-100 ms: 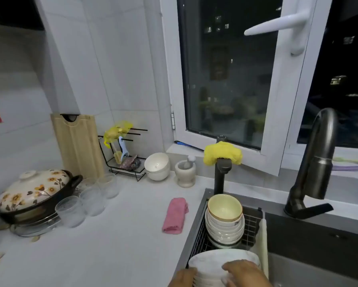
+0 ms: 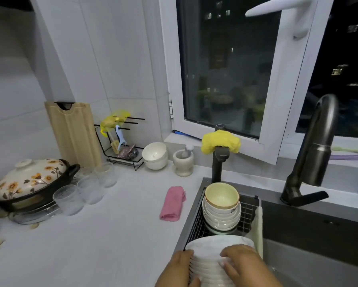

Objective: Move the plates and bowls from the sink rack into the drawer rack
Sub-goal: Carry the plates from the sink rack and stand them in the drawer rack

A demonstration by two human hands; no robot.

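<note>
The sink rack [image 2: 249, 212] is lying beyond my hands, running away from me. Between my hands I am holding the stack of plates [image 2: 210, 257], its axis upright, rims level. Past it the bowls [image 2: 221, 206] are sitting nested, mouths up. My left hand [image 2: 177, 270] and right hand [image 2: 243, 266] are curling round the stack's sides.
</note>
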